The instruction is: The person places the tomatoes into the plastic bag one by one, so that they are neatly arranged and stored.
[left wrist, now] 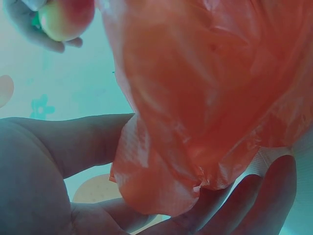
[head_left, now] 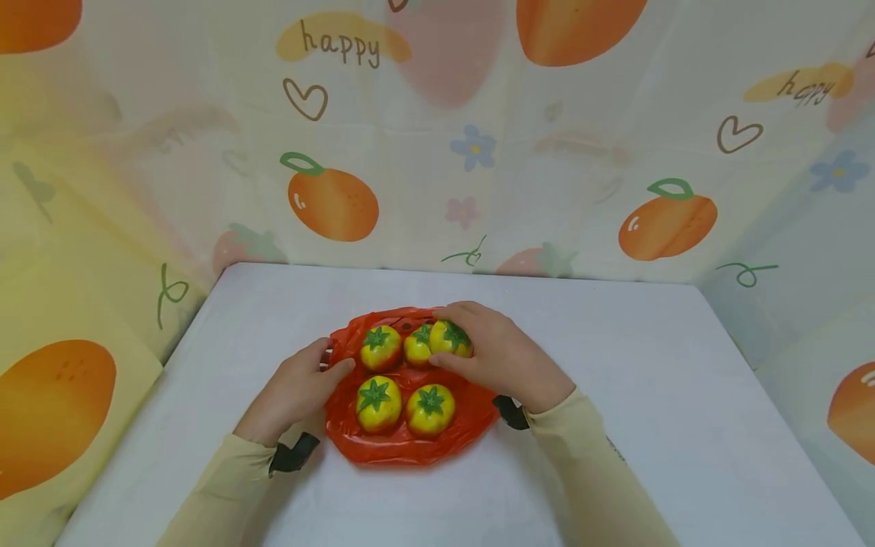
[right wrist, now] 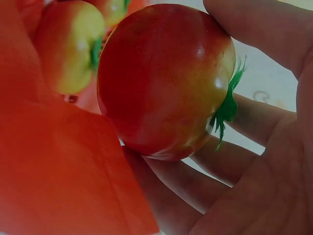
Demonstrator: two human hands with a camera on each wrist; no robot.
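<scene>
A red plastic bag [head_left: 355, 448] lies spread on the table, with several yellow-and-red tomatoes, such as the front left tomato [head_left: 379, 404], resting on or in it. My left hand [head_left: 294, 391] holds the bag's left edge; in the left wrist view the crumpled film [left wrist: 195, 98] hangs between thumb and curled fingers. At the back right of the bag, my right hand [head_left: 502, 353] grips one tomato [head_left: 451, 338] between thumb and fingers. Seen from the right wrist, this tomato [right wrist: 161, 83] has a smooth red side and a green leafy top. It partly covers a neighbouring tomato [head_left: 417, 346] in the head view.
The white table [head_left: 649, 365] extends on both sides of the bag. Behind it and at the sides hangs a cloth [head_left: 472, 83] printed with fruit, hearts and flowers. Dark bands [head_left: 294, 453] show near both wrists.
</scene>
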